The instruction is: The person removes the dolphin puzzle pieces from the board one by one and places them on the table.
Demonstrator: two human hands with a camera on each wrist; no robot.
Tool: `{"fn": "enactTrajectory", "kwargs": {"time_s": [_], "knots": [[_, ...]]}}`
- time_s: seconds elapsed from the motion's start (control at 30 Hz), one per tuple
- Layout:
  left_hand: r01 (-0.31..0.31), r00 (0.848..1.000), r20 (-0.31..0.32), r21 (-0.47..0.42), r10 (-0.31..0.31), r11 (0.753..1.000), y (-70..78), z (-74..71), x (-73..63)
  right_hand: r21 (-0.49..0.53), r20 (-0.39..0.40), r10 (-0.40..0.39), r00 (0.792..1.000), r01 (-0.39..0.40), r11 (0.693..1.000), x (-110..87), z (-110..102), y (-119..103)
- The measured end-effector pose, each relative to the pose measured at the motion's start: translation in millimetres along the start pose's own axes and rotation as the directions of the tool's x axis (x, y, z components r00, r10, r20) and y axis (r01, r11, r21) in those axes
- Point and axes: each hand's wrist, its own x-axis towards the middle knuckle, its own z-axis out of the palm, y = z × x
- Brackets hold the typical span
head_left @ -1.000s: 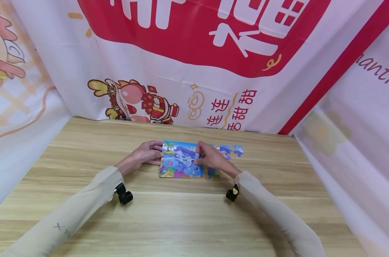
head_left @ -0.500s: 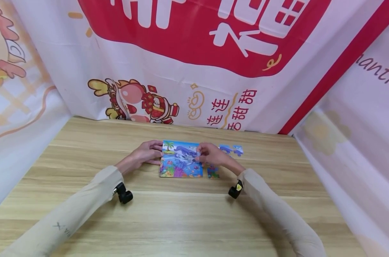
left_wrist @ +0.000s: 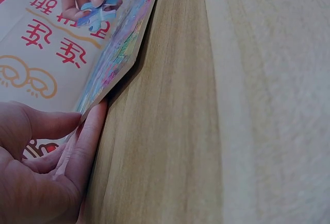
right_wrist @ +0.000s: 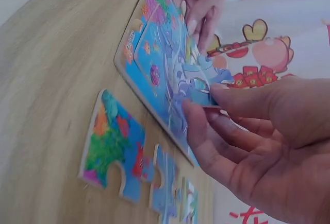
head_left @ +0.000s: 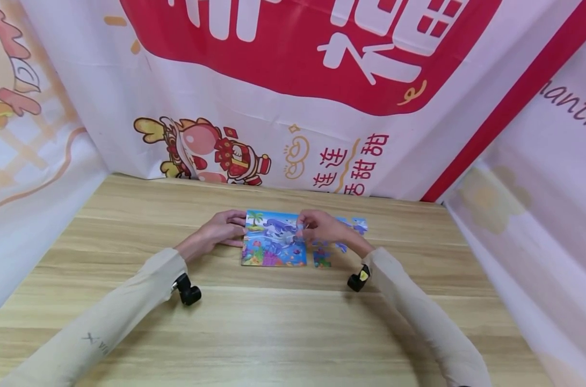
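The right hand's (right_wrist: 281, 136) fingers are drawn nearly together, the thumb and a fingertip pinching a puzzle piece (right_wrist: 203, 77) by its edge. The piece is tilted over the right part of the puzzle board (head_left: 273, 248); contact between the two cannot be determined. The left hand's (head_left: 220, 230) fingers close on the board's left edge, two digits meeting there in the left wrist view. The board lies printed side up on the surface (head_left: 273, 328). Just beside its right edge, across a narrow gap, lies a loose piece with green plants (head_left: 322, 260); further pieces (head_left: 359, 224) lie beyond, partly hidden by the right hand. The surface extends left, right and toward the person, and its rear edge meets a printed curtain (head_left: 268, 70) near the board.
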Motion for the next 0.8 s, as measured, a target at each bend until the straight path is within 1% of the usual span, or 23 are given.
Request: {"fn": "enactTrajectory", "kwargs": {"time_s": [0.07,0.17,0.23,0.33,0.5,0.63,0.7,0.8], "knots": [[-0.004,1.000,0.004,-0.001,0.004,1.000,0.6,0.2,-0.4,0.048,-0.038,0.020,0.999,-0.018,0.999,-4.6,-3,3],[-0.011,1.000,0.008,-0.001,0.011,1.000,0.7,0.2,-0.5,0.124,-0.105,0.092,0.990,-0.079,0.989,-11.2,-6,7],[-0.013,1.000,0.013,0.002,0.013,1.000,0.9,-0.1,-0.4,0.150,-0.143,0.145,0.979,-0.123,0.981,-15.9,-9,9],[-0.007,1.000,0.011,0.002,0.007,1.000,0.4,0.0,0.8,0.177,-0.175,0.170,0.970,-0.139,0.974,-22.8,-13,15],[-0.005,1.000,0.009,0.001,0.005,1.000,1.4,1.5,-0.6,0.164,-0.210,0.162,0.964,-0.128,0.978,-38.3,-25,27],[-0.013,1.000,0.012,-0.003,0.013,1.000,1.4,1.6,-0.6,0.123,-0.274,0.189,0.943,-0.160,0.979,-55.7,-37,36],[-0.009,1.000,0.012,-0.010,0.009,1.000,1.1,1.5,0.0,0.134,-0.297,0.212,0.931,-0.179,0.975,-64.9,-43,41],[-0.001,1.000,0.009,-0.020,0.001,1.000,0.8,1.8,1.3,0.152,-0.317,0.232,0.919,-0.193,0.969,-78.1,-51,51]]}}
